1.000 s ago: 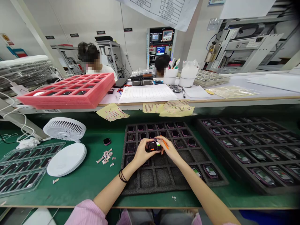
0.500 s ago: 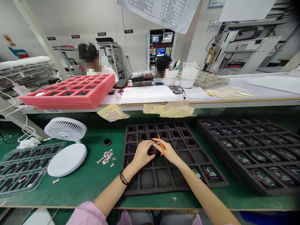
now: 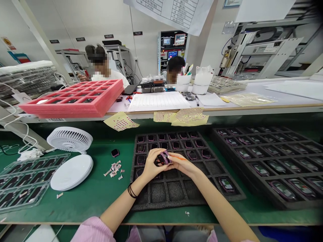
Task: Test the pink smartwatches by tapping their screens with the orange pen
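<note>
Above the middle of a black foam tray (image 3: pixel 157 193), my left hand (image 3: pixel 151 165) grips a purple-framed watch (image 3: pixel 164 157), which is tilted so its side edge shows. My right hand (image 3: pixel 183 164) has its fingertips on the watch's right side and also holds a thin orange tool (image 3: pixel 177 157), lying nearly flat along the fingers. Purple-framed watches sit in the tray's back rows, and one with a lit screen (image 3: pixel 226 184) lies in its front right corner. Several front compartments hold nothing.
A second foam tray (image 3: pixel 257 183) of watches stands right. On the left are a white fan (image 3: pixel 72 172), clear trays (image 3: pixel 32 198), a lone watch (image 3: pixel 115 153) and paper scraps (image 3: pixel 114 169). The shelf bears a pink foam tray (image 3: pixel 97 109). Two people sit beyond.
The watch has been turned up so its purple side shows. The orange tool has swung from steep to nearly flat in my right hand. A person's head behind the shelf has risen.
</note>
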Tool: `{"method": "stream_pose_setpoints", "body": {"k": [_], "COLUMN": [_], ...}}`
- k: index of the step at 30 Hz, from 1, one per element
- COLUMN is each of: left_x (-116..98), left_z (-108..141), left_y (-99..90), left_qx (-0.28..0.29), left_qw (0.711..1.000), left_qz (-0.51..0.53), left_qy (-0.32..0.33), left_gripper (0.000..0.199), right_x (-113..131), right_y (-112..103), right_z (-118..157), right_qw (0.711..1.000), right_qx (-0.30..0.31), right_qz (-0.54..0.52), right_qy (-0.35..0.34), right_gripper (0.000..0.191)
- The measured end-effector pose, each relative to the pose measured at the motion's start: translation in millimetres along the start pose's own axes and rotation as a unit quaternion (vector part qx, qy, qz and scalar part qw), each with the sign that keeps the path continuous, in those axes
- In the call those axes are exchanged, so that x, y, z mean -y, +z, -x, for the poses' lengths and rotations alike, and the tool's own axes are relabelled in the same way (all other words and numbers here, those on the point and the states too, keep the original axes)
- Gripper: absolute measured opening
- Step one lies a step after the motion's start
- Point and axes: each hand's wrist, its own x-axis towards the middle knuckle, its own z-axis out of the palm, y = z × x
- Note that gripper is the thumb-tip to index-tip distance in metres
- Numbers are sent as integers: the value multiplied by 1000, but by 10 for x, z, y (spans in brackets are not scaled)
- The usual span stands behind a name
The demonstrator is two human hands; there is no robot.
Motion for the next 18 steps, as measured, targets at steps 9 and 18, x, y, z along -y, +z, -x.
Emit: {"method": "stream_pose_setpoints", "body": {"k": [9,18], "left_x": [53,64], "left_z": [27,39], "left_y": [50,57], "left_qx": [6,14], "left_qw": [1000,1000], "left_qz": [-14,-5], "left_qy": [21,22], "left_gripper": [48,51], "right_x": [-47,5], "right_y": [-31,64], "right_z": [-24,-1], "right_qw": [998,997], "right_qx": [-42,-43], "right_qz": [33,67], "right_qy": [-12,-15], "right_gripper": [32,34]}}
